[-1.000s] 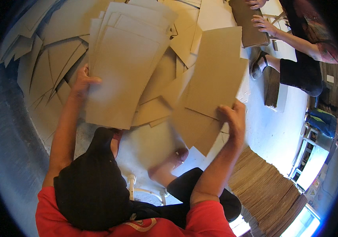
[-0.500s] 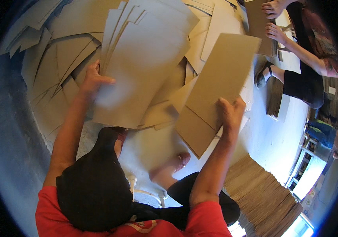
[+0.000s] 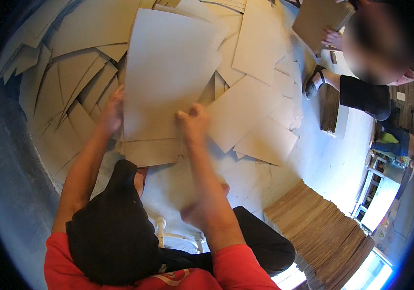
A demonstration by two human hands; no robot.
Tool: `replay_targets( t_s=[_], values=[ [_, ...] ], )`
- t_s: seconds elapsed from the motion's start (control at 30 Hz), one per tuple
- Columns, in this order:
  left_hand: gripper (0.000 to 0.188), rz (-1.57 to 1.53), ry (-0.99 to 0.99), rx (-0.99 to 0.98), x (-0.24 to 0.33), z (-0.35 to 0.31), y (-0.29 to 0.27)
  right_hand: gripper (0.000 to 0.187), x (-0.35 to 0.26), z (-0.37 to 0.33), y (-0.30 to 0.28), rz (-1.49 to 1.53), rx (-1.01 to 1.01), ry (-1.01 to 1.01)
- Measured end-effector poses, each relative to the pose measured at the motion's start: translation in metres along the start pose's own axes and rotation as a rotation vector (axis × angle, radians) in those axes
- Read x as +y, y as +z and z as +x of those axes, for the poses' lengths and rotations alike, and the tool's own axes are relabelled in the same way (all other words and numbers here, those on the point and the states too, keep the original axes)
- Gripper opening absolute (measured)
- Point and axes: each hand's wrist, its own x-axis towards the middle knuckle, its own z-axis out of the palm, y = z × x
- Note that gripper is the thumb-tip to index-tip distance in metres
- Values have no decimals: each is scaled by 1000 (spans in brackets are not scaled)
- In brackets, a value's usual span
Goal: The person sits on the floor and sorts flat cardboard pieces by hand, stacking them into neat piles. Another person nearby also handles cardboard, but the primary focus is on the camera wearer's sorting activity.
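Observation:
A stack of flat cardboard sheets point(image 3: 166, 72) is held in front of me, tilted up over a spread of other loose sheets. My left hand point(image 3: 113, 111) is closed on its left edge, with the fingers mostly hidden behind it. At the lower right edge, my right hand point(image 3: 195, 123) grips the stack, its thumb in front and its fingers curled. Below the top sheet, the ends of a few more sheets point(image 3: 151, 152) stick out unevenly.
Loose cardboard point(image 3: 248, 113) overlaps across the floor. A tall cardboard pile point(image 3: 320, 232) stands at my lower right. Farther right, a co-worker's hand point(image 3: 332, 37) holds a cardboard bundle point(image 3: 316, 21). A white stool leg point(image 3: 160, 232) shows near my legs.
My right hand has swung left from the loose sheets to the stack's edge. The brown pieces it held apart no longer show there. The fanned stack now looks more even.

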Motion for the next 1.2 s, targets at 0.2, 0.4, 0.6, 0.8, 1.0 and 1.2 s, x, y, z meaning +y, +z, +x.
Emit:
replay_targets(
  t_s=[0.2,0.4,0.6,0.8,1.0,1.2],
  values=[
    [45,284,77,-63,0,-7,8,40,-3,-11,17,-228,216,-320],
    [45,390,47,-51,-1,0,-2,50,29,5,-66,-156,333,-225],
    [45,342,8,-35,-8,-1,6,53,108,23,-159,-151,680,287],
    [49,358,-4,29,-8,-3,2,41,76,49,-141,102,595,406],
    [51,380,-12,-39,-12,5,-7,20,62,61,-130,394,572,261],
    [57,374,-5,1,-22,11,-23,12,-20,71,-129,214,450,-69]
  ],
)
